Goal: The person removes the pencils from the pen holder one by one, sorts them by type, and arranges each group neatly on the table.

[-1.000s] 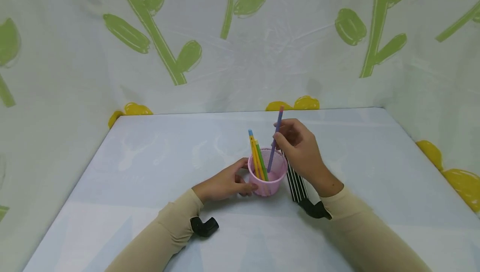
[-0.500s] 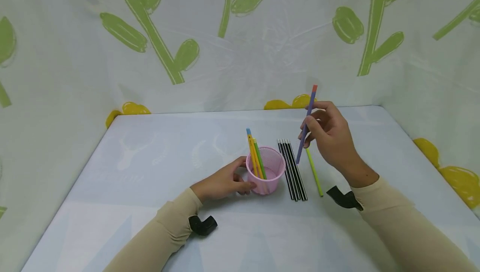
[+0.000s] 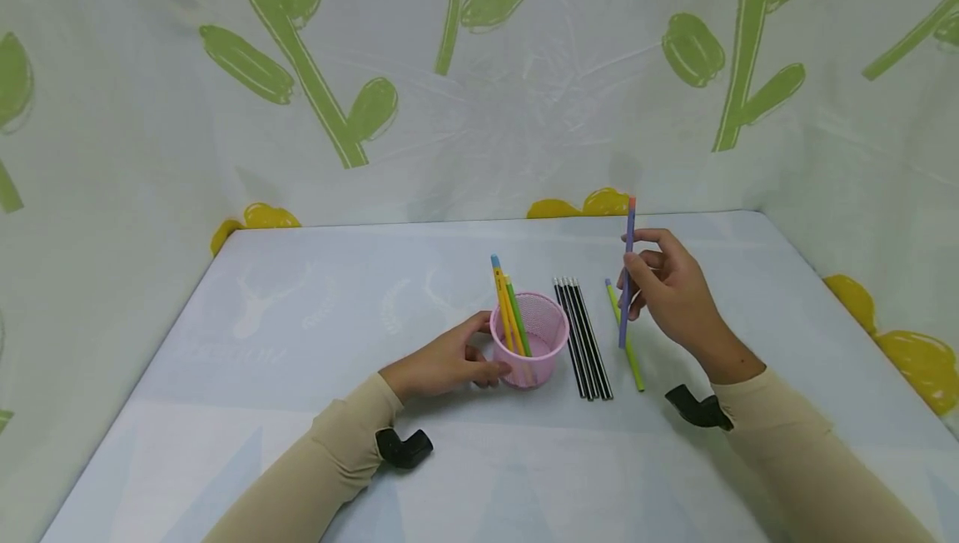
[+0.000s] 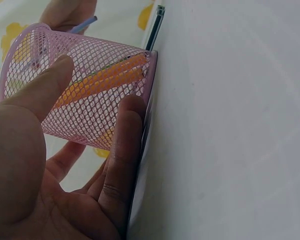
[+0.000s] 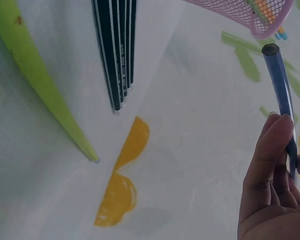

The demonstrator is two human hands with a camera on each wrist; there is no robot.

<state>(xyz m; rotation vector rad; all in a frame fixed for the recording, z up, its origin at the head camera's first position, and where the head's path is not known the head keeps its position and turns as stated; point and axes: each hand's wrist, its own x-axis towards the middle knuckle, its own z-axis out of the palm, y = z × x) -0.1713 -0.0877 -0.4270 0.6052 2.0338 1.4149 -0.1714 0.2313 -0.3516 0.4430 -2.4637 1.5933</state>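
Note:
My left hand holds the side of a pink mesh pencil cup, thumb and fingers around its wall. In the left wrist view, orange pencils show through the mesh. A yellow pencil with a blue end and a green pencil lean inside the cup. To the right, my right hand pinches a purple-blue pencil, held nearly upright with its orange end up. The right wrist view shows the dark unsharpened end of this blue pencil beyond the fingertips.
Several black striped pencils lie side by side just right of the cup. A lime green pencil lies beyond them, partly behind the held pencil. The white table meets a leaf-patterned cloth wall at the back.
My right hand has carried the purple-blue pencil from inside the cup to the right, then lowered it over the lime pencil. The left hand has stayed on the cup.

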